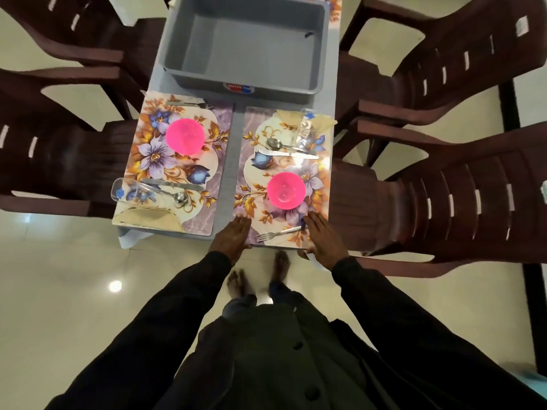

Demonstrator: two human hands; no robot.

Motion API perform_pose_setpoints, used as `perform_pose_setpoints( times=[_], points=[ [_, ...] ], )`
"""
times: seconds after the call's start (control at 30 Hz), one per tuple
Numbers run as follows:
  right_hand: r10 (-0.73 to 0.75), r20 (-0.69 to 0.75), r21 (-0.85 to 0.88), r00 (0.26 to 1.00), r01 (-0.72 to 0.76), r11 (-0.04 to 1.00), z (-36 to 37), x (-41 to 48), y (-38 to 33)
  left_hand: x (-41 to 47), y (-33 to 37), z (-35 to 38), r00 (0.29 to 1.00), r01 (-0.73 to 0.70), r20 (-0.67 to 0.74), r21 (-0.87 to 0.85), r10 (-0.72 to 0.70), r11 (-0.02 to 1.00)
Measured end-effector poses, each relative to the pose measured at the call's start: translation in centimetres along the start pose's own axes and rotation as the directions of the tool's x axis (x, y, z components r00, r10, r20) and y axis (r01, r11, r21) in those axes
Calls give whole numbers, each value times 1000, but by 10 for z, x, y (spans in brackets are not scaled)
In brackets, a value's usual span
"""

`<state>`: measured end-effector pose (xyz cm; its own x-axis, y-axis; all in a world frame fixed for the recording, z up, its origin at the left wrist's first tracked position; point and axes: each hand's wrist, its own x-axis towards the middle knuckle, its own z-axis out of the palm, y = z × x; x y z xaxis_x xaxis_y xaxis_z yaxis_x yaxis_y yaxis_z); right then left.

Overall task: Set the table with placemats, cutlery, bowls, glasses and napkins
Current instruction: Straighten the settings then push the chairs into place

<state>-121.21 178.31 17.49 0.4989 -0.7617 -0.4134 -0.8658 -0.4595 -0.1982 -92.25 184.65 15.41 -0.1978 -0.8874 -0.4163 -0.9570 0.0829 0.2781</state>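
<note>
Two floral placemats lie side by side on the table. The right placemat (254, 161) carries a pink bowl (286, 190), a fork (276, 234) near its front edge, a knife (288, 154), a spoon (276, 144), a clear glass (305, 130) and a beige napkin (291, 116). My left hand (233, 236) lies flat on this mat's front left corner. My right hand (324, 239) lies flat on its front right corner, thumb at the edge. The left placemat (142, 137) holds a pink bowl (185, 137), fork (192, 105), knife (173, 184), spoon (177, 196), glass (130, 189) and napkin (148, 217).
An empty grey plastic tub (177, 39) stands behind the mats. Dark brown plastic chairs crowd the table's left side (59, 143) and right side (444, 173). Glossy tiled floor (74, 291) spreads below the table's front edge, where my bare feet stand.
</note>
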Motion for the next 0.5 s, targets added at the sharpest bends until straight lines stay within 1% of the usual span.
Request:
perform_pose_setpoints(
  times=[0.1, 0.17, 0.3, 0.5],
  points=[
    [11, 28, 16, 1000, -12, 1000, -5, -3, -2, -4, 0, 1, 1000, -25, 6, 24, 25, 999],
    [20, -5, 42, 1000, -20, 999, -6, -3, -3, -4, -2, -2, 1000, -29, -3, 19, 29, 999],
    [37, -8, 102, 999, -36, 994, -8, -2, -5, -4, -3, -9, 999, -19, -27, -18, 18, 1000],
    [61, -13, 121, 998, -59, 991, -2, 0, -9, -2, -6, -10, 1000, 12, -18, 15, -11, 1000]
  ],
)
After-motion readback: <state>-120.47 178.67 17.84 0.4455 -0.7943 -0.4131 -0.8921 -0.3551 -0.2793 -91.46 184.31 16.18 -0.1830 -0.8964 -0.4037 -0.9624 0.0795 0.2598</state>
